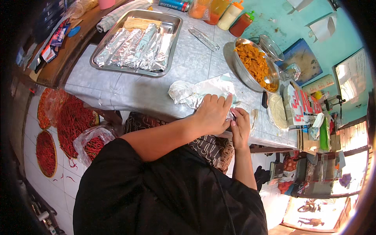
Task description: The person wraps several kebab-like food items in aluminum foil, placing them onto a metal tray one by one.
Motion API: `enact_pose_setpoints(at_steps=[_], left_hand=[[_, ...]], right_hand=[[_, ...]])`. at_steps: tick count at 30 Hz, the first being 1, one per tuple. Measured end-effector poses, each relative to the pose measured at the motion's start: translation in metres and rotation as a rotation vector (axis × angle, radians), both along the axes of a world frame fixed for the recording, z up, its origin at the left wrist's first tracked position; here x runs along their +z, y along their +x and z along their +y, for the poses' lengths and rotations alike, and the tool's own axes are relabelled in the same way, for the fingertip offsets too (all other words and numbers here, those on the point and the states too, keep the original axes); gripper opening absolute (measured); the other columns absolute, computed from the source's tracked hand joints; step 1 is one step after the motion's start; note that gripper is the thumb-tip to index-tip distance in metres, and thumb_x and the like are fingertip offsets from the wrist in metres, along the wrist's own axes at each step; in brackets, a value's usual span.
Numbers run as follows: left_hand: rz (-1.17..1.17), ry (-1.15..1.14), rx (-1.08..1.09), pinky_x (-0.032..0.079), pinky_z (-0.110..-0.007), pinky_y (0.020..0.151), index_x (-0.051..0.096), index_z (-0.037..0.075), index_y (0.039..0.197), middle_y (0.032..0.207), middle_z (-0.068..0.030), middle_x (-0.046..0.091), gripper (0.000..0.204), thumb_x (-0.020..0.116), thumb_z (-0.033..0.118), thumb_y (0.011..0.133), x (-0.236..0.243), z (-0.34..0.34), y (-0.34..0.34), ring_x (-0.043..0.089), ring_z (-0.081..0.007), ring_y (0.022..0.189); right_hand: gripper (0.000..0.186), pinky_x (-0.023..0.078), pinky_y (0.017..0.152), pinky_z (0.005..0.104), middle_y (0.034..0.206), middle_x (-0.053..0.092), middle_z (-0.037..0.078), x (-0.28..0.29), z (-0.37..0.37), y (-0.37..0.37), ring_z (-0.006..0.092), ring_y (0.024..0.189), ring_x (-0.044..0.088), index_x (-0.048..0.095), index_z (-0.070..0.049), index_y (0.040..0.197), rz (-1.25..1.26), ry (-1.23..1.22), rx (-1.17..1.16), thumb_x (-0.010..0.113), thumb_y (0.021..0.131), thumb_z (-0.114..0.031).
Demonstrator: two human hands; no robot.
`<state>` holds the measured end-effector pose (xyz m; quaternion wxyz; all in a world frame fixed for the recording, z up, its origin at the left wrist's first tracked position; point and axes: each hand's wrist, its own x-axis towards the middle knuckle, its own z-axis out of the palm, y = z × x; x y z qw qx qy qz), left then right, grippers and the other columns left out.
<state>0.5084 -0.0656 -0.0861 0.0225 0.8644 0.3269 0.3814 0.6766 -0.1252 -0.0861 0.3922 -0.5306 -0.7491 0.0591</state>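
Observation:
A crumpled sheet of aluminium foil [214, 84] lies on the grey marbled table, bunched into a rounded lump at its left end. My left hand [212, 114] is closed over its near right part, back of the hand up and fingers bent down onto the foil. Close beside it, my right hand [240, 126] pinches the foil's right end between thumb and fingers. My fingers hide most of that end, and whatever the foil may wrap cannot be seen. To the upper right stands a metal bowl [243, 74] of orange-coloured shredded food [254, 62].
A metal tray [172, 43] at the far left holds several foil-wrapped rolls [135, 45]. One slim foil piece [203, 38] lies right of it. Sauce bottles [241, 24] and a gas can [173, 4] line the back. Baskets of red chillies [76, 125] stand on the floor, left.

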Motion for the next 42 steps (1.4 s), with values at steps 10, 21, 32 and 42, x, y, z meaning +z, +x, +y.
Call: enact_pose_setpoints(at_steps=[10,21,32,42], left_hand=[[-0.002,-0.107,-0.042,0.041,-0.044,0.079,0.041,-0.014,0.131,0.092,-0.0193,0.059,0.075,0.065,0.022,0.070,0.003,-0.001,-0.009,0.056,-0.0342,0.080],[-1.113,-1.503,-0.202,0.046,-0.037,0.085,0.052,0.005,0.119,0.107,-0.0087,0.061,0.043,0.041,0.042,0.100,-0.035,-0.098,-0.147,0.059,-0.0214,0.095],[-1.386,-1.045,0.271,0.048,-0.030,0.065,0.056,0.009,0.108,0.086,-0.0019,0.059,0.023,0.064,0.020,0.089,-0.036,-0.073,-0.144,0.058,-0.0150,0.074],[-0.314,0.100,0.116,0.042,-0.043,0.097,0.051,0.001,0.102,0.123,-0.0183,0.054,0.021,0.060,0.002,0.084,-0.047,-0.057,-0.165,0.052,-0.0373,0.112]], right_hand=[[0.017,0.041,0.074,0.0437,0.091,0.057,0.014,0.008,0.032,-0.015,0.0348,0.084,0.052,0.061,-0.003,0.091,-0.330,-0.063,-0.056,0.054,0.084,-0.017],[0.014,0.039,0.071,0.0423,0.083,0.055,0.011,0.003,0.015,-0.089,0.0323,0.080,0.051,0.059,-0.006,0.085,-0.266,0.099,0.053,0.061,0.084,-0.020],[0.015,0.037,0.070,0.0416,0.082,0.053,0.011,-0.004,0.015,-0.107,0.0314,0.079,0.050,0.058,-0.006,0.088,-0.269,0.190,0.164,0.061,0.083,-0.021],[0.016,0.037,0.071,0.0422,0.083,0.054,0.011,-0.001,0.012,-0.109,0.0311,0.079,0.051,0.058,-0.007,0.088,-0.255,0.204,0.147,0.061,0.083,-0.022]])
